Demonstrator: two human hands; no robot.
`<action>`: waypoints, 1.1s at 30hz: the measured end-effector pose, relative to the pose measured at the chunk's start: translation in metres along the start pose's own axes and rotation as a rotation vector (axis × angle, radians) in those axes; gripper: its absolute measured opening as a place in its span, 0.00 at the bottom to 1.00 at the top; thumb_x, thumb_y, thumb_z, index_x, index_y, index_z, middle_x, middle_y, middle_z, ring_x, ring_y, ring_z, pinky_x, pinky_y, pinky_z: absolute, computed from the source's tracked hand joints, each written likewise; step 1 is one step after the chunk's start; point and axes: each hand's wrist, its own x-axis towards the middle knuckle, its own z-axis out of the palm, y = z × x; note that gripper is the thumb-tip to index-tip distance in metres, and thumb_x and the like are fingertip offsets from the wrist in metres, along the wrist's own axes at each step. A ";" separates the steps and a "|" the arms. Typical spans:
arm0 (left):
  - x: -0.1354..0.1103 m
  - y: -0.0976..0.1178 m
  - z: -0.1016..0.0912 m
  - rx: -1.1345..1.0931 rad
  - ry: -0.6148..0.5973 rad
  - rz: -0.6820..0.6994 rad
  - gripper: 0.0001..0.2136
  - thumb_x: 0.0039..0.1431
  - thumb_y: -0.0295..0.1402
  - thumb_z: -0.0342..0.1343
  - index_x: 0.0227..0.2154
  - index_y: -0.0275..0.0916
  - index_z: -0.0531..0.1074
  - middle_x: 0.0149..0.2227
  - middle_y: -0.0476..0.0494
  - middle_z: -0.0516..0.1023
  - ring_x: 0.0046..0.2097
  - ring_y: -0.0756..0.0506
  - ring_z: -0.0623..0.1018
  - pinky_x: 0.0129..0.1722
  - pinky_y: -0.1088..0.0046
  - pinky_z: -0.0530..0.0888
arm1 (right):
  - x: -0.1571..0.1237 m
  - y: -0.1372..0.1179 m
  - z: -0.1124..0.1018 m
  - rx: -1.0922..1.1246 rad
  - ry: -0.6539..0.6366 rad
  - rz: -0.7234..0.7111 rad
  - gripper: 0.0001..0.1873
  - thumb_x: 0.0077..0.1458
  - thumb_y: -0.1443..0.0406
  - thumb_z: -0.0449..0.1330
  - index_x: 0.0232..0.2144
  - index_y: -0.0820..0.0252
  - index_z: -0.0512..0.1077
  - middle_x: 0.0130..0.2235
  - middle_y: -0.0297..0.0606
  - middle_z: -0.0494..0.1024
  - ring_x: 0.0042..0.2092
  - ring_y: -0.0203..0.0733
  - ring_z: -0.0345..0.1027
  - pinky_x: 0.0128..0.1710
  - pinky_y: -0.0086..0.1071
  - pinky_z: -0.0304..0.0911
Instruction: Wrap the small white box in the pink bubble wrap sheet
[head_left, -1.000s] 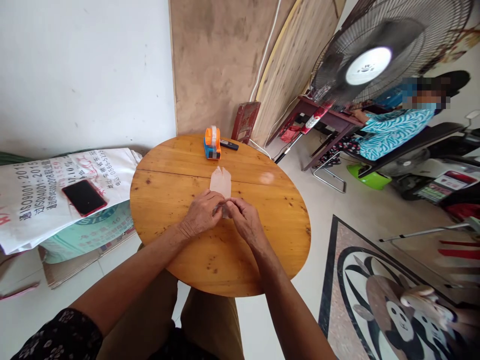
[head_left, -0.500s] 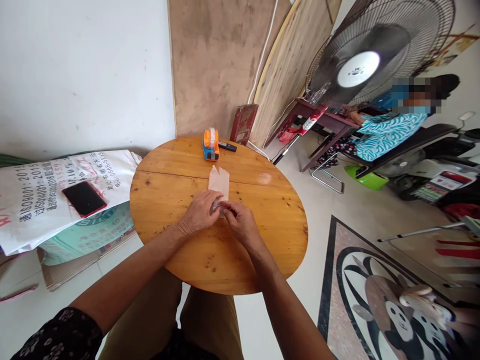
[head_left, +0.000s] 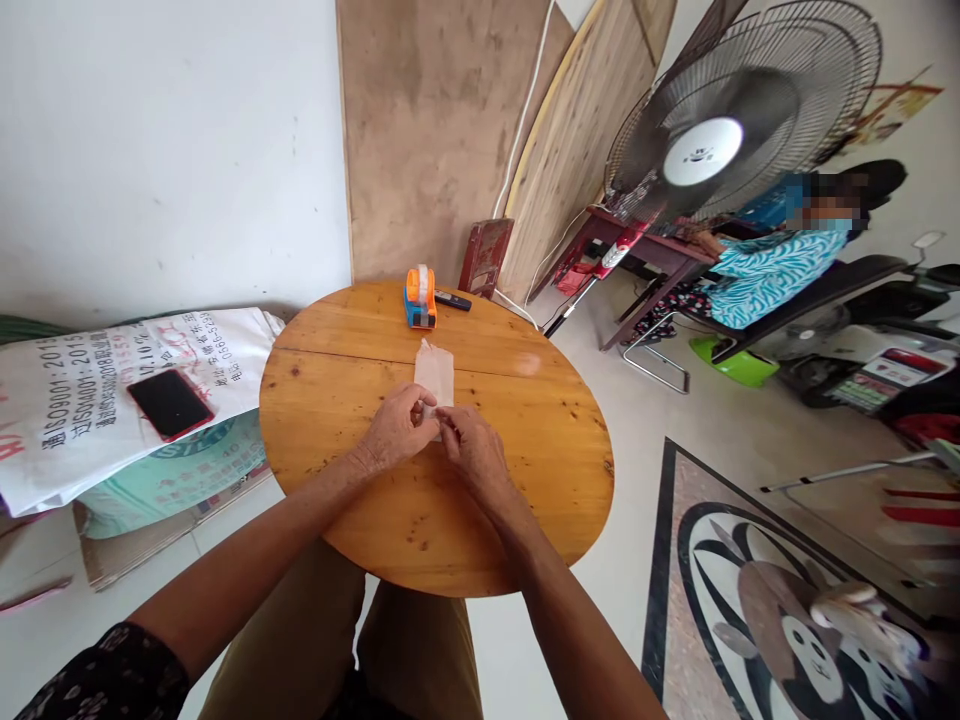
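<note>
A thin, pale, see-through plastic bag (head_left: 434,367) lies lengthwise near the middle of the round wooden table (head_left: 352,400). Over its near end my left hand (head_left: 401,422) is closed, thumb and forefinger pinching the film. Close against it, my right hand (head_left: 472,445) pinches the same end with bent fingers, and the fingertips of both hands almost meet. What exactly lies between the fingers is mostly hidden. Beyond the bag stands an orange and blue tape dispenser (head_left: 421,297) holding a roll of clear tape. A black pen-like object (head_left: 453,301) lies beside it.
At the left, a phone (head_left: 171,404) rests on white printed sacks (head_left: 247,335). A large standing fan (head_left: 703,151) is at the right, and a person in a blue patterned top (head_left: 776,265) sits behind it at a dark red desk (head_left: 667,250). A wooden board leans on the wall.
My fingers have shifted slightly at the bag's near end, with the right hand's fingers curling more. The bag's notched far end looks narrower. The whole view has tilted slightly.
</note>
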 end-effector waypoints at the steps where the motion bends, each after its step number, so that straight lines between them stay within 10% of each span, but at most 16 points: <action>1: 0.002 0.003 -0.001 0.028 -0.023 -0.026 0.06 0.47 0.27 0.56 0.31 0.38 0.71 0.29 0.51 0.69 0.28 0.52 0.68 0.27 0.76 0.68 | 0.003 0.002 -0.003 0.038 -0.012 -0.020 0.16 0.60 0.69 0.53 0.46 0.57 0.76 0.42 0.43 0.79 0.41 0.44 0.71 0.39 0.31 0.62; 10: 0.033 0.020 -0.010 0.322 -0.288 -0.145 0.08 0.50 0.32 0.60 0.19 0.37 0.73 0.21 0.51 0.70 0.24 0.51 0.68 0.23 0.75 0.62 | 0.023 0.017 -0.027 0.282 -0.255 -0.104 0.20 0.44 0.76 0.48 0.34 0.60 0.76 0.27 0.32 0.74 0.30 0.36 0.66 0.30 0.27 0.56; 17: 0.023 0.009 -0.006 0.342 -0.236 -0.056 0.05 0.49 0.28 0.59 0.20 0.39 0.72 0.26 0.49 0.72 0.27 0.49 0.71 0.24 0.74 0.65 | 0.024 0.020 -0.027 0.429 -0.283 -0.056 0.14 0.51 0.71 0.52 0.35 0.60 0.77 0.25 0.31 0.72 0.26 0.34 0.63 0.27 0.27 0.57; 26: 0.026 0.015 -0.007 0.380 -0.287 -0.023 0.04 0.49 0.26 0.58 0.22 0.39 0.71 0.38 0.44 0.75 0.44 0.42 0.74 0.45 0.63 0.73 | 0.095 0.059 -0.033 0.517 -0.078 0.133 0.18 0.51 0.64 0.57 0.45 0.60 0.75 0.24 0.33 0.74 0.23 0.33 0.61 0.21 0.26 0.57; 33: 0.023 0.009 -0.006 0.270 -0.326 -0.068 0.05 0.50 0.28 0.58 0.23 0.39 0.68 0.53 0.38 0.72 0.63 0.36 0.66 0.56 0.56 0.70 | 0.155 0.067 -0.015 0.736 -0.289 0.114 0.33 0.40 0.71 0.56 0.52 0.57 0.68 0.56 0.45 0.71 0.23 0.28 0.64 0.17 0.26 0.53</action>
